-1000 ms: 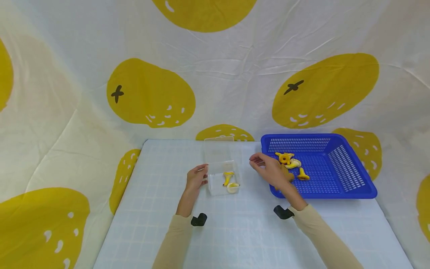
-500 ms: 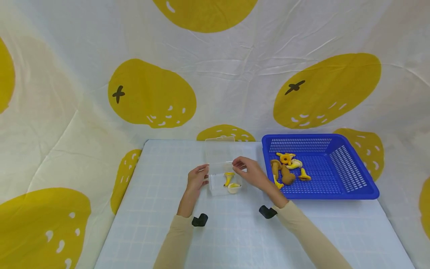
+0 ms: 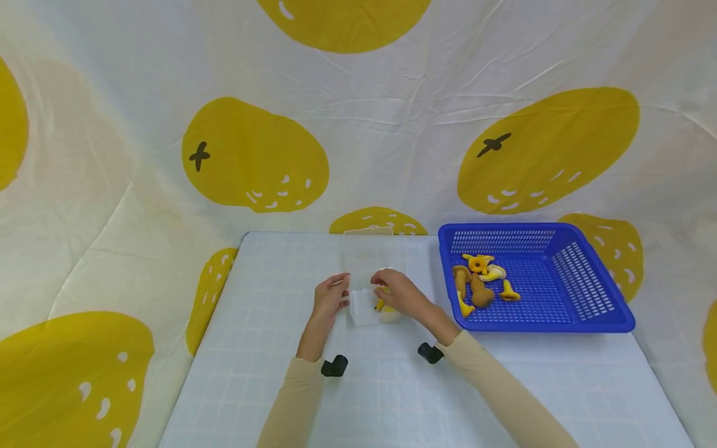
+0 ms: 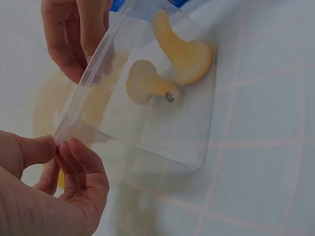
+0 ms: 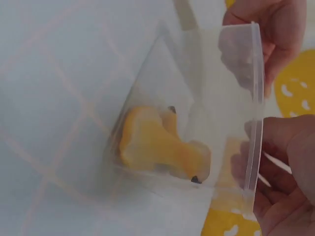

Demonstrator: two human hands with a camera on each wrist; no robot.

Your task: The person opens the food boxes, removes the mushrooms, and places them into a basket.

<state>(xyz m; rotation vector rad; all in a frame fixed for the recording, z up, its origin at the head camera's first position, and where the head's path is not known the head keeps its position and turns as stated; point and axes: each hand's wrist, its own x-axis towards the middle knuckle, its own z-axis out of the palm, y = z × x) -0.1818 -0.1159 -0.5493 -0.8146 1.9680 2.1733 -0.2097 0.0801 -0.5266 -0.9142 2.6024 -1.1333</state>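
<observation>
In the head view my left hand [image 3: 329, 298] pinches the rim of a clear plastic box [image 3: 361, 316], thumb on one side and fingers on the other. My right hand [image 3: 400, 294] hovers over the box's right side, with its fingers loosely bent down toward the opening. Nothing shows between the right thumb [image 5: 283, 133] and fingers in the right wrist view. Inside the box lie two yellow mushrooms: a larger mushroom [image 4: 187, 56] with a curved stem and a smaller mushroom [image 4: 141, 82] with a dark stem tip. From above, the right hand partly covers them.
A translucent lid [image 3: 366, 252] stands raised behind the box. To the right is a blue basket [image 3: 560, 325] with several yellow and brown mushrooms [image 3: 480, 292] at its left end. A pale checked cloth [image 3: 269, 274] covers the table, with a printed curtain [image 3: 392, 155] behind.
My right hand has moved left from beside the basket to over the box, uncovering brown mushrooms in the basket. My left hand has kept its place at the box rim.
</observation>
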